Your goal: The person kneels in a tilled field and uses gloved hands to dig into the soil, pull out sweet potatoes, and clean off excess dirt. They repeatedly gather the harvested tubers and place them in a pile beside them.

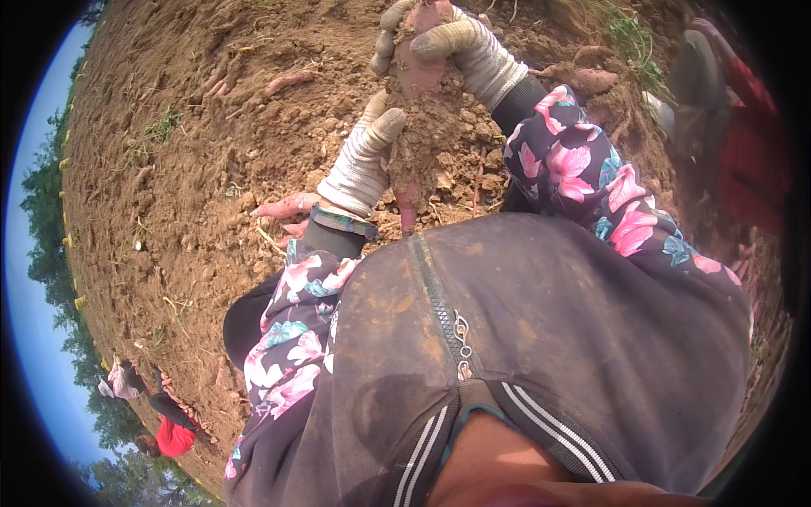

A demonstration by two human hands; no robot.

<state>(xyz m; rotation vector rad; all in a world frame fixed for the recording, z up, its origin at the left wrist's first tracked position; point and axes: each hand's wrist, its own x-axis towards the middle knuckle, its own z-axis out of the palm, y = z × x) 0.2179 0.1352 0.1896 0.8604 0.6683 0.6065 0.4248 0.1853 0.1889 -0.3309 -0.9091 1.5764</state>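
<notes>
A soil-caked clump of sweet potatoes (427, 120) is held upright in front of my chest, its pink skin showing at the top and at the narrow lower tip. My right hand (466, 47), in a dirty knit work glove with coated fingers, grips the upper part, thumb across the front. Lower down, my left hand (364, 155), gloved alike, clasps the clump's left side; some of its fingers are hidden behind the soil. Just beside my left wrist, several pink sweet potatoes (288, 208) lie on the ground.
Loose brown soil (209, 152) surrounds me, with scattered sweet potatoes (291, 81) and more roots (592, 79) by my right forearm. Green vines (633, 47) lie at upper right. A person in red (754, 146) is close on my right; two people (174, 437) bend over far left.
</notes>
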